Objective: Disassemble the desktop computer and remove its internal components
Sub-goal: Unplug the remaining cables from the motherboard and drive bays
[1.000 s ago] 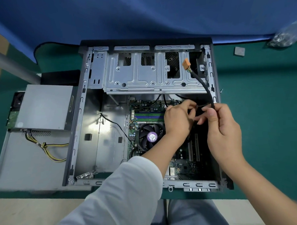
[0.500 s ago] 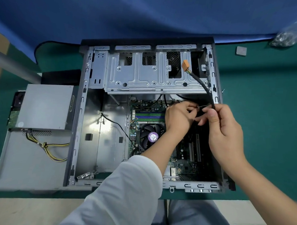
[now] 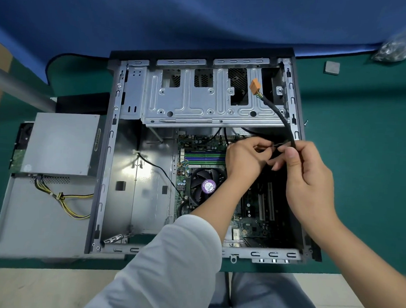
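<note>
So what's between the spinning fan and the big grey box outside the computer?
In the head view, bare case floor crossed by a thin black wire, then the case's side rail.

head camera, looking steeply down, close above open case (image 3: 109, 149)

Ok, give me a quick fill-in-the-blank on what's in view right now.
1. The loose connector at the end of the black cable is ____ in colour.
2. The sticker on the fan hub is ____.
3. The power supply lies outside the case, on its ____ side in the picture.
4. The left hand and right hand pinch the cable over the ____ corner of the motherboard, as pictured.

Missing words: orange; purple; left; top right
</note>
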Demonstrator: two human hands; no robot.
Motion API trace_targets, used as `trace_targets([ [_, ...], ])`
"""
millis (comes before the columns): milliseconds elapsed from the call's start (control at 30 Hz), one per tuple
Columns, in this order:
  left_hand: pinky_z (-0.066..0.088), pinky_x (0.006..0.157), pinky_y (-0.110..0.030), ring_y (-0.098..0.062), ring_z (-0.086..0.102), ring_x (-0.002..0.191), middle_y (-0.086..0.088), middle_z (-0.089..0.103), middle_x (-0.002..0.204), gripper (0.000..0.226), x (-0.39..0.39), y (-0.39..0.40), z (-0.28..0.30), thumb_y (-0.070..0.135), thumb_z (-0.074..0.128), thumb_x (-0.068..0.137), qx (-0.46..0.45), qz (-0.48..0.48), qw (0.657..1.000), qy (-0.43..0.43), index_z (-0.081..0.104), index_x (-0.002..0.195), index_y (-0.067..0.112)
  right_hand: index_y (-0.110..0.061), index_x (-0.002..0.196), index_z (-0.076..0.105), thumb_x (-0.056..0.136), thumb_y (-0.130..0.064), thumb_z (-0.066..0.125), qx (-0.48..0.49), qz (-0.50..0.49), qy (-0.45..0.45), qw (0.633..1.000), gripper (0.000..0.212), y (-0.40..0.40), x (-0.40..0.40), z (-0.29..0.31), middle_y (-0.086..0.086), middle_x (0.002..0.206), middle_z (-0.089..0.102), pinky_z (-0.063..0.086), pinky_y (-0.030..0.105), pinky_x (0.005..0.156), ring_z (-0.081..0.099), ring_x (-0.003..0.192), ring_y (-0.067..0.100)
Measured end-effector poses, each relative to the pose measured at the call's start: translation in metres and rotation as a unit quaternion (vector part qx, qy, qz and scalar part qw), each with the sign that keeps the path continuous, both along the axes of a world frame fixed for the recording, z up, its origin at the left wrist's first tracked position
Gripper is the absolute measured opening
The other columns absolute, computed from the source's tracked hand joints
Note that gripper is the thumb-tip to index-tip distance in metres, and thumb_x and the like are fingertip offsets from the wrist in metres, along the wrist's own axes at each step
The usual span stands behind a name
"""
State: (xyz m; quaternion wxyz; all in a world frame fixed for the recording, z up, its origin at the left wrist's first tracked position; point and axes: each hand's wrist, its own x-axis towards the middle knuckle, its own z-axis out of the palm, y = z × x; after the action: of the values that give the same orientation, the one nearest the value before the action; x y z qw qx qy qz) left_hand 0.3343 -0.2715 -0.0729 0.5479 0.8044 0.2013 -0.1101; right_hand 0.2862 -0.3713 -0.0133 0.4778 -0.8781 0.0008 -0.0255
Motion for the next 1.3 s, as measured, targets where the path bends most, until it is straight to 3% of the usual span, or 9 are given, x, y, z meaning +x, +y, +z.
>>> trace_targets([
  [67, 0.042, 0.083, -0.027, -0.015, 0.057, 0.082, 0.005, 0.072, 0.08, 0.012, -0.002, 0.0, 0.0, 0.034, 0.065, 0.081, 0.129, -0.067, 0.988, -0.055, 0.073, 0.089, 0.029, -0.048, 0.088, 0.046, 0.097, -0.042, 0.034, -0.001, -0.001, 0.001, 1.0, 0.017, 0.0, 0.0, 0.0, -0.014, 0.077, 0.063, 0.045, 0.025, 0.07, 0.061, 0.075, 0.008],
  [200, 0.031, 0.07, -0.029, -0.021, 0.059, 0.072, 0.003, 0.065, 0.07, 0.005, -0.005, 0.003, 0.002, 0.025, 0.069, 0.072, 0.34, -0.192, 0.895, -0.215, 0.064, 0.071, 0.023, -0.039, 0.089, 0.048, 0.096, -0.042, 0.034, -0.005, -0.001, 0.003, 1.0, 0.016, 0.0, 0.001, 0.0, -0.013, 0.075, 0.062, 0.047, 0.029, 0.072, 0.06, 0.077, 0.008],
  [333, 0.038, 0.054, -0.018, -0.015, 0.058, 0.052, 0.009, 0.059, 0.056, 0.032, -0.006, 0.007, 0.002, 0.018, 0.085, 0.041, 0.378, -0.216, 0.853, -0.289, 0.059, 0.058, 0.024, -0.035, 0.09, 0.048, 0.096, -0.043, 0.034, -0.009, 0.002, 0.002, 1.0, 0.017, -0.001, 0.0, -0.001, -0.014, 0.076, 0.062, 0.048, 0.036, 0.074, 0.061, 0.079, 0.009],
  [467, 0.042, 0.058, -0.02, -0.019, 0.061, 0.06, 0.007, 0.066, 0.066, 0.019, -0.009, 0.007, -0.01, 0.012, 0.082, 0.057, 0.321, -0.174, 0.868, -0.336, 0.069, 0.068, 0.02, -0.036, 0.089, 0.048, 0.096, -0.043, 0.035, -0.011, 0.005, -0.001, 1.0, 0.017, -0.001, 0.0, 0.0, -0.013, 0.075, 0.062, 0.049, 0.04, 0.074, 0.062, 0.08, 0.011],
  [633, 0.049, 0.077, -0.03, -0.02, 0.063, 0.084, 0.006, 0.071, 0.083, 0.012, -0.003, -0.002, -0.001, 0.031, 0.063, 0.08, 0.102, -0.044, 0.993, -0.049, 0.07, 0.089, 0.027, -0.035, 0.09, 0.048, 0.096, -0.043, 0.033, -0.021, 0.01, 0.001, 1.0, 0.018, -0.001, 0.0, 0.0, -0.013, 0.076, 0.062, 0.048, 0.043, 0.073, 0.06, 0.08, 0.014],
  [900, 0.031, 0.049, -0.009, -0.002, 0.057, 0.068, 0.014, 0.071, 0.08, 0.015, 0.003, -0.001, -0.003, 0.043, 0.063, 0.082, 0.106, -0.042, 0.993, 0.008, 0.071, 0.09, 0.032, -0.045, 0.09, 0.045, 0.097, -0.044, 0.031, -0.009, 0.017, -0.017, 1.0, 0.015, 0.0, -0.001, 0.003, -0.013, 0.075, 0.061, 0.049, 0.041, 0.075, 0.063, 0.081, 0.016],
  [1100, 0.045, 0.065, -0.029, -0.019, 0.059, 0.07, 0.007, 0.061, 0.065, 0.01, 0.002, -0.001, 0.002, 0.023, 0.057, 0.083, 0.165, -0.061, 0.984, 0.0, 0.06, 0.073, 0.024, -0.045, 0.095, 0.039, 0.099, -0.039, 0.03, -0.004, 0.088, -0.045, 0.995, 0.012, -0.001, -0.01, 0.009, -0.01, 0.076, 0.06, 0.046, 0.035, 0.065, 0.062, 0.071, 0.02],
  [1200, 0.05, 0.073, -0.034, -0.027, 0.061, 0.087, -0.004, 0.065, 0.087, 0.004, -0.001, 0.006, 0.009, 0.016, 0.055, 0.087, 0.148, -0.129, 0.981, 0.002, 0.057, 0.09, 0.018, -0.05, 0.095, 0.042, 0.099, -0.037, 0.031, 0.042, 0.099, -0.039, 0.993, 0.017, 0.002, -0.013, 0.015, -0.01, 0.075, 0.06, 0.048, 0.035, 0.067, 0.065, 0.073, 0.022],
  [1300, 0.047, 0.083, -0.036, -0.032, 0.056, 0.099, -0.012, 0.06, 0.102, 0.018, -0.011, 0.031, 0.021, 0.013, 0.057, 0.085, 0.193, -0.268, 0.942, -0.058, 0.058, 0.103, 0.017, -0.04, 0.091, 0.049, 0.099, -0.033, 0.035, 0.148, 0.084, -0.008, 0.985, 0.017, 0.018, -0.019, 0.019, -0.006, 0.068, 0.059, 0.049, 0.035, 0.071, 0.06, 0.067, 0.019],
])
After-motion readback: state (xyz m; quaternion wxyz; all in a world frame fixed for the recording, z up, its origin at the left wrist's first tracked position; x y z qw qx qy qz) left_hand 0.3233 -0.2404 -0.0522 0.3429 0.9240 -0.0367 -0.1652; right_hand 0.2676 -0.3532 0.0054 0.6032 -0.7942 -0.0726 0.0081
